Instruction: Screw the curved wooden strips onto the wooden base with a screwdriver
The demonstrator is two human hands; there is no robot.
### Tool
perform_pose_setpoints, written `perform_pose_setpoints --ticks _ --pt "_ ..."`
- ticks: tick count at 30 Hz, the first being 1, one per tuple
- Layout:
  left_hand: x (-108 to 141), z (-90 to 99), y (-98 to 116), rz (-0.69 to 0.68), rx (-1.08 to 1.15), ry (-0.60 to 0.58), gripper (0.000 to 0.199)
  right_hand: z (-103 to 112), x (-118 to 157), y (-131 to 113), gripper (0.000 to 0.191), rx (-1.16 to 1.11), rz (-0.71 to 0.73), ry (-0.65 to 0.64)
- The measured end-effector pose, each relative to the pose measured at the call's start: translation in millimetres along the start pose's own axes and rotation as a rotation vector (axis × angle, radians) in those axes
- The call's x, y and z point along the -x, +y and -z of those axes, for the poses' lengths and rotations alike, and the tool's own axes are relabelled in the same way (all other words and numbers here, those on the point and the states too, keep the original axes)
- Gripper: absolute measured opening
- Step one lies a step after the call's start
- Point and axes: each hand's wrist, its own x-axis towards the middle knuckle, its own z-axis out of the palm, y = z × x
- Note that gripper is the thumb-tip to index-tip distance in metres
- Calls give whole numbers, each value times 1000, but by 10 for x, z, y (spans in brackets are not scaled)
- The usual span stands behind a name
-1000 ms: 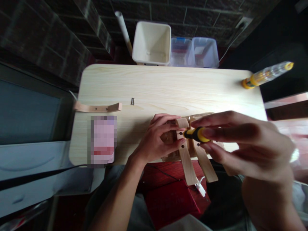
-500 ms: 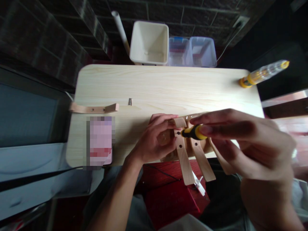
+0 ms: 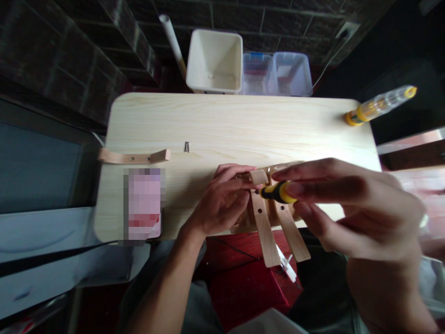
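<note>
Facing a dark tiled wall along the top of the frame, with a cream bin and 2 clear boxes at upper centre. Working at a pale wood table across the middle. Pinching a yellow-and-black screwdriver with the right hand, right of centre, closing thumb and fingers narrowly on the handle. Aiming its tip left, at the upper part of the left of 2 wooden slats, lower right of centre, overhanging the near table edge. Draping the left hand over the left end of a brown, shiny base under the slats, reaching the index finger toward the left slat below its curled top and bending the thumb just beside it. Leaving only a small gap between left thumb and index finger; not being able to tell the firmness of that hold. Losing the right part of the base behind the blurred right hand. Not making out any contact at the driver's tip. Cutting off both forearms at the lower edges. Seeing small screws left of centre, a curved wooden piece at left, and, below it, a pinkish item masked by coarse pixels.
</note>
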Motion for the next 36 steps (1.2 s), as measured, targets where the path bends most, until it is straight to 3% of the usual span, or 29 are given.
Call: perform_pose_setpoints --ticks 21,29,36 --pt "-33 -53 -9 -10 -135 37 34 11 19 11 45 2 -6 -47" --pt "-28 -76 -26 -36 -121 76 24 -29 22 -26 38 13 -24 5" --pt "-33 -114 -44 -36 -136 117 19 4 26 -22 40 41 -6 -25"
